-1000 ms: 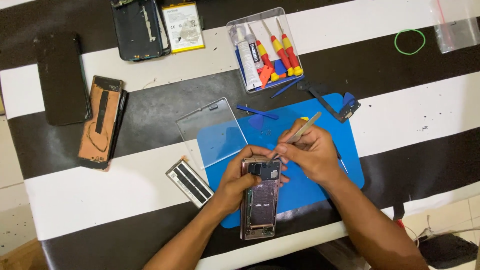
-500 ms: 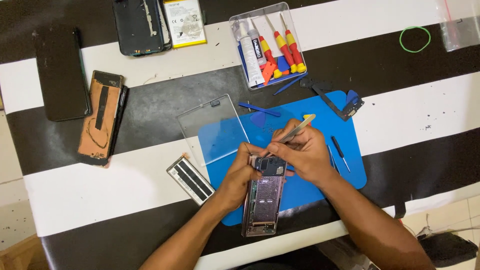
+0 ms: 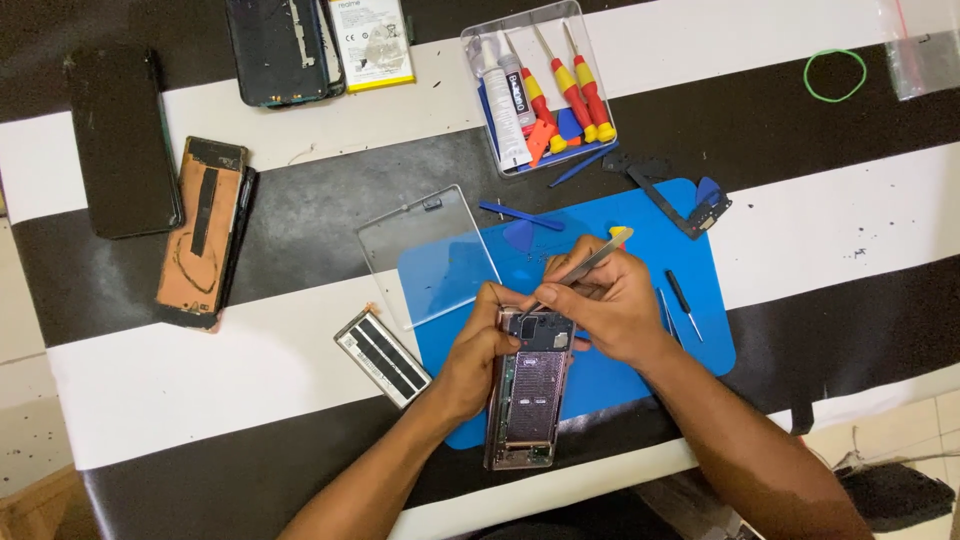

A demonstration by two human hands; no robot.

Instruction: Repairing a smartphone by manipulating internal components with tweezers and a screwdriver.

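Observation:
An opened phone (image 3: 527, 395) lies back-side up on a blue work mat (image 3: 640, 250), its inner frame and boards exposed. My left hand (image 3: 480, 350) grips the phone's upper left edge. My right hand (image 3: 610, 300) holds metal tweezers (image 3: 580, 268) with a yellow end, their tips touching the phone's top left corner near the camera area. A clear glass back panel (image 3: 425, 250) rests on the mat's left edge, just above my left hand.
A phone battery (image 3: 382, 357) lies left of my left arm. A clear tray (image 3: 538, 85) holds screwdrivers and glue tubes. Other phones (image 3: 205, 230) and a dark panel (image 3: 122, 140) lie at the left. A small screwdriver (image 3: 684, 303), blue picks and a black frame part (image 3: 675, 195) sit on the mat.
The view shifted slightly. My right hand has lowered the tweezers so their tips now reach the phone's top left corner; my left hand keeps its hold.

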